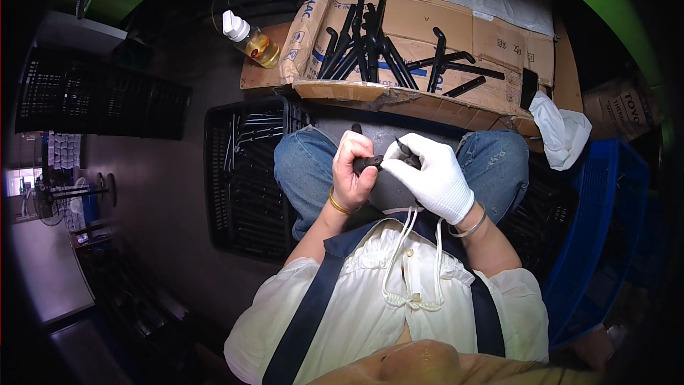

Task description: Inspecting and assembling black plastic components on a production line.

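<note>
In the head view, the work in hand, as far as I could judge, was close handling of a black piece (368,162) near the centre of the dial, above the gap between the knees; the bare left hand (349,175) had its fingers curled round the piece, thumb pressed along the near side; the gloved right hand (436,178) met it at three o'clock, its fingertips pinched narrow, with a slim dark pointed item (403,147) showing at eleven o'clock on the glove; whether that was a tool or part of the piece, I could not tell. The next move seemed to call for a firm left grip and small, careful motion of the right fingertips, kept clear of the bare thumb.

The piece looked matt black, with a rounded end between the hands and another dark end showing past the left knuckles at twelve o'clock; the grip hid its middle; similar black parts (370,46), long and bent at their ends, leaned and lay in a cardboard box (499,50) at one o'clock from the hands; a black crate (216,199) stood at nine o'clock, holding more dark lengths.
</note>
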Demonstrator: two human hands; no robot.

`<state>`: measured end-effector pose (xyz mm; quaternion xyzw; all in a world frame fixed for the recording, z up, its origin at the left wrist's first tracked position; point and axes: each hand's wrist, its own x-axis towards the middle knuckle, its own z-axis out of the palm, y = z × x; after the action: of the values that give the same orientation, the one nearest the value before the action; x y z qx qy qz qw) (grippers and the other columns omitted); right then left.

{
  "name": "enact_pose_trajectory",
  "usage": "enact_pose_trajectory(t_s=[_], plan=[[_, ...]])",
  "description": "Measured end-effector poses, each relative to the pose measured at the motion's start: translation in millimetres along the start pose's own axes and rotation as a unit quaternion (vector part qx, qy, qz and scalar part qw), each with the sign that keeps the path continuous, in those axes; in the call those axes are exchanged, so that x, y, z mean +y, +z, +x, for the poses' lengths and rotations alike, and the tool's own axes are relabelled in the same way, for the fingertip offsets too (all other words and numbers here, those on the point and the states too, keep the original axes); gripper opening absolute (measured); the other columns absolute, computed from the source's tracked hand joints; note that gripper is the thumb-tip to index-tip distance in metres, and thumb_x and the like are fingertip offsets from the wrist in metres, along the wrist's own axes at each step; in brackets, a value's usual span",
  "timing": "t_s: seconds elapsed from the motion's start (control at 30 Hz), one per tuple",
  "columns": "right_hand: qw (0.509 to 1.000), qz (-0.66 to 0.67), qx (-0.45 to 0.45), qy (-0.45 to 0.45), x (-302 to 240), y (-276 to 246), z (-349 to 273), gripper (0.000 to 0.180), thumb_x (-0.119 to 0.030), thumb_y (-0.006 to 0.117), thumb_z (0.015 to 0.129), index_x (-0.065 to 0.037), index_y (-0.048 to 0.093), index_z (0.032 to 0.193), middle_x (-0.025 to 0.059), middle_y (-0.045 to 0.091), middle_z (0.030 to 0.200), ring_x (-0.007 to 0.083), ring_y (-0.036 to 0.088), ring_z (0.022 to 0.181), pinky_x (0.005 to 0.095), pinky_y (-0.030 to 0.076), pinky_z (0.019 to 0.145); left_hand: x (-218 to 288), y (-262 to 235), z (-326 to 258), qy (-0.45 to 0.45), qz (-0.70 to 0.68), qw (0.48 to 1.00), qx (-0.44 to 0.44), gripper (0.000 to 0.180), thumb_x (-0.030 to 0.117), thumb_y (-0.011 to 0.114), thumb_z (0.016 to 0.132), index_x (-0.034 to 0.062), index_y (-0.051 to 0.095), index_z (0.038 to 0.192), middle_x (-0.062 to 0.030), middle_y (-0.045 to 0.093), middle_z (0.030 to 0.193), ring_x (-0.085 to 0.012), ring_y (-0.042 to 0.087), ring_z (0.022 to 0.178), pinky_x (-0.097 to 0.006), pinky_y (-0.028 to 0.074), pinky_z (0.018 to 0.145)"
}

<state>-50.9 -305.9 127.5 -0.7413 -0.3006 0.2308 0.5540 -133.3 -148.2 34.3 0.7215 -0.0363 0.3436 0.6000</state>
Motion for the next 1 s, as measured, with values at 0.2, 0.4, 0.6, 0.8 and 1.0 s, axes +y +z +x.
enact_pose_trajectory(t_s=[0.2, 0.4, 0.6, 0.8, 1.0], plan=[[0.999, -0.029, -0.021, -0.034, 5, 11, 3, 0.014, -0.013, 0.06, 0.093, -0.001, 0.058, 0.097, 0.0108, 0.063, 0.078, 0.0161, 0.06, 0.066, 0.0305, 0.049, 0.063, 0, -2, -3, -0.014, -0.045, 0.999, -0.006, 0.038, 0.041, 0.062, 0.091, 0.0043, 0.05, 0.088, -0.0086, 0.05, 0.088, -0.0156, 0.046, 0.078, -0.03, 0.04, 0.073], [0.988, 0.093, 0.083, 0.095, 36, -1, 11, 0.017, -0.018, 0.055, 0.098, -0.002, 0.058, 0.092, 0.0036, 0.059, 0.074, 0.0083, 0.054, 0.065, 0.0262, 0.046, 0.061, 5, 14, 2, -0.139, -0.324, 0.931, 0.093, 0.035, 0.042, 0.05, 0.097, 0.0089, 0.042, 0.087, -0.0064, 0.045, 0.084, -0.0146, 0.04, 0.075, -0.031, 0.035, 0.074], [0.958, -0.273, 0.071, 0.054, 75, -13, -6, 0.02, -0.021, 0.058, 0.094, -0.003, 0.065, 0.09, 0.0101, 0.069, 0.085, 0.0281, 0.068, 0.078, 0.0383, 0.052, 0.07, 11, 14, 9, -0.208, -0.453, 0.855, 0.143, 0.037, 0.044, 0.041, 0.102, 0.0103, 0.044, 0.087, -0.0047, 0.043, 0.081, -0.0153, 0.041, 0.071, -0.032, 0.035, 0.073], [0.98, -0.058, -0.148, 0.12, 58, -4, -34, 0.032, -0.026, 0.067, 0.089, -0.005, 0.066, 0.113, 0.0172, 0.069, 0.099, 0.0296, 0.069, 0.091, 0.0347, 0.052, 0.079, -6, 5, 29, -0.273, -0.666, 0.679, 0.143, 0.054, 0.058, 0.032, 0.101, 0.0098, 0.056, 0.103, -0.0026, 0.044, 0.071, -0.0122, 0.037, 0.052, -0.028, 0.034, 0.054], [0.98, -0.073, -0.142, 0.115, 50, 4, -48, 0.033, -0.031, 0.071, 0.086, -0.004, 0.066, 0.105, 0.0147, 0.069, 0.08, 0.0282, 0.069, 0.07, 0.0355, 0.052, 0.066, -9, 8, 39, -0.286, -0.718, 0.63, 0.076, 0.06, 0.062, 0.027, 0.1, 0.0103, 0.055, 0.11, -0.0013, 0.041, 0.063, -0.0095, 0.035, 0.042, -0.024, 0.029, 0.041]])
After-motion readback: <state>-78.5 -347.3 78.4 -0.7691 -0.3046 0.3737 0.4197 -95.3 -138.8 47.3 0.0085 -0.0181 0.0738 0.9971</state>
